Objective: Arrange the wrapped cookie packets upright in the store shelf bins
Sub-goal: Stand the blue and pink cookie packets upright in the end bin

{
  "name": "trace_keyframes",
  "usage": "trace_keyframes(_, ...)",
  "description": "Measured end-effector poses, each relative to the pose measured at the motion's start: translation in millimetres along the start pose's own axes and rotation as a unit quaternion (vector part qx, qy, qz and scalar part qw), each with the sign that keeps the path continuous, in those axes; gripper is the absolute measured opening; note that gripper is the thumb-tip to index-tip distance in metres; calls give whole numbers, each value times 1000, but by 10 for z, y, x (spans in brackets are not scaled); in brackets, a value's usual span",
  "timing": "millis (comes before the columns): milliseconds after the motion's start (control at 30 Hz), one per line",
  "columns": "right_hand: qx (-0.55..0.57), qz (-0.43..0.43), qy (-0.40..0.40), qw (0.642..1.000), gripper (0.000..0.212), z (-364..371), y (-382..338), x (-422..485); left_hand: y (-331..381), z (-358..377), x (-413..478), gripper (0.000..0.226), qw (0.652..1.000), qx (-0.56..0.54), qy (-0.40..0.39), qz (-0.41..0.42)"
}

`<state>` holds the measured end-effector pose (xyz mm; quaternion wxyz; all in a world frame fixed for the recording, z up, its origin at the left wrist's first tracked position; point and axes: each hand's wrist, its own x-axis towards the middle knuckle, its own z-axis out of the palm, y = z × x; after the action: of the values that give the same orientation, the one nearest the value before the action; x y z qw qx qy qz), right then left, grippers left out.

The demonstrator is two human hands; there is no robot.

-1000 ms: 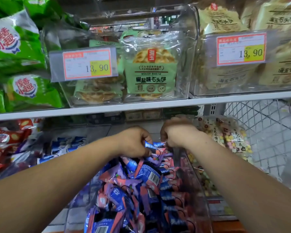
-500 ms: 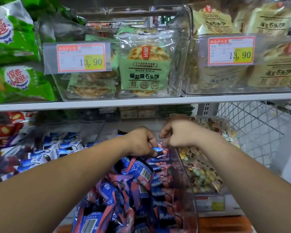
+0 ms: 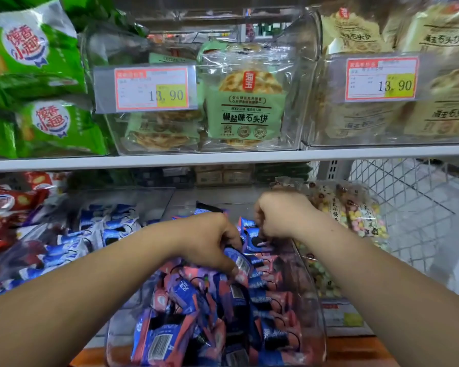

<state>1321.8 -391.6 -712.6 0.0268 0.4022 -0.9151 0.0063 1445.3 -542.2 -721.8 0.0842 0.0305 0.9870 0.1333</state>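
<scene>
Now the left hand (image 3: 210, 242) has slid down, away from the right hand (image 3: 278, 215). The clear bin (image 3: 311, 300) is full of cookie packets (image 3: 194, 303). Left fingers curl round one blue packet (image 3: 240, 263); right fingers pinch a back packet (image 3: 251, 235).

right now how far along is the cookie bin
Done: a row of packets stands along the right wall of the clear bin. In hand: the left hand grips a barcode packet; the right hand pinches a rear packet. Left: the jumbled pile beside the row.
</scene>
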Motion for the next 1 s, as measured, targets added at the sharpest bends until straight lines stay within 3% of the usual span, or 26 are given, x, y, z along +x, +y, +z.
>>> trace_keyframes(133,169,-34,-25,985,14,-10,57,-53,-42,-3,47,38,993,-97,61,-41)
trace_keyframes(200,283,-53,-74,955,35,-83,130,-109,-32,-15,36,46,987,-122,85,-55)
trace_keyframes(300,343,-79,-134,926,50,-222,250,-222,-1,-59,-42,45,974,-184,105,-77)
trace_keyframes(467,466,-97,-83,875,34,-184,202,-279,80,-108,-221,34,910,-406,73,-48)
trace_keyframes(567,506,-95,-99,852,36,-148,216,-285,138,-95,-266,37,893,-442,78,-48)
trace_keyframes(667,490,-82,-113,860,34,-145,272,-289,113,-54,-230,35,900,-415,121,-58)
trace_keyframes(767,476,-65,-104,871,43,-130,285,-288,58,-11,-195,20,908,-402,111,-29)
trace_keyframes(867,391,-59,-87,914,59,-136,246,-301,31,34,-118,13,930,-346,122,-17)
trace_keyframes(1000,257,-80,-12,963,35,-200,126,-307,98,25,6,23,931,-306,192,-43)
